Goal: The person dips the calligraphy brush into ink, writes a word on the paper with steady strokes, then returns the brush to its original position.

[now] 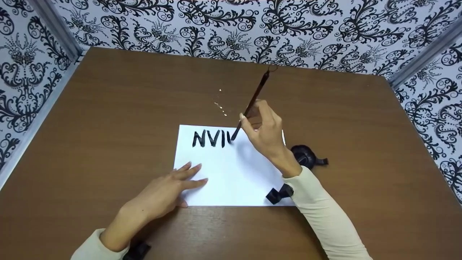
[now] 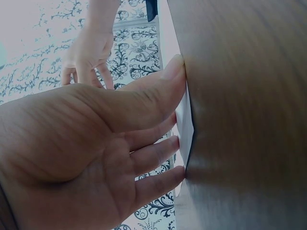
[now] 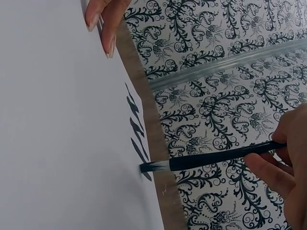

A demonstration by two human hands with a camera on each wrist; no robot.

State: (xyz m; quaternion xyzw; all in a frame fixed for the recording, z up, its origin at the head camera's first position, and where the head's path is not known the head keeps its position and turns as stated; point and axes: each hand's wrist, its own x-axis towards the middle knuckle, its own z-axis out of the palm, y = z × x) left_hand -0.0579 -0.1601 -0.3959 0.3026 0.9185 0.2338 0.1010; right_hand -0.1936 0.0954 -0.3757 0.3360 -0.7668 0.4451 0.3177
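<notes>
My right hand point(image 1: 265, 133) pinches a dark-handled paintbrush point(image 1: 254, 94) between thumb and fingers. Its bristles point(image 3: 152, 166), blackened at the tip, meet the white sheet of paper point(image 1: 223, 173) near the far edge. Bold black letters point(image 1: 208, 139) run across the top of the sheet, reading N, V, I and a further slanted stroke at the brush tip. Over the sheet's lower left, my left hand point(image 1: 164, 191) rests with spread, fairly straight fingers. In the left wrist view its thumb point(image 2: 172, 72) and fingertips touch down along the paper's edge, where the paper bulges slightly.
A brown wooden table point(image 1: 126, 108) carries the sheet. Small pale flecks point(image 1: 220, 106) lie beyond it. Black gear point(image 1: 304, 157) is around the right wrist, overlapping the paper's right side. Patterned black-and-white walls point(image 1: 231, 29) with grey corner strips stand close behind and beside the table.
</notes>
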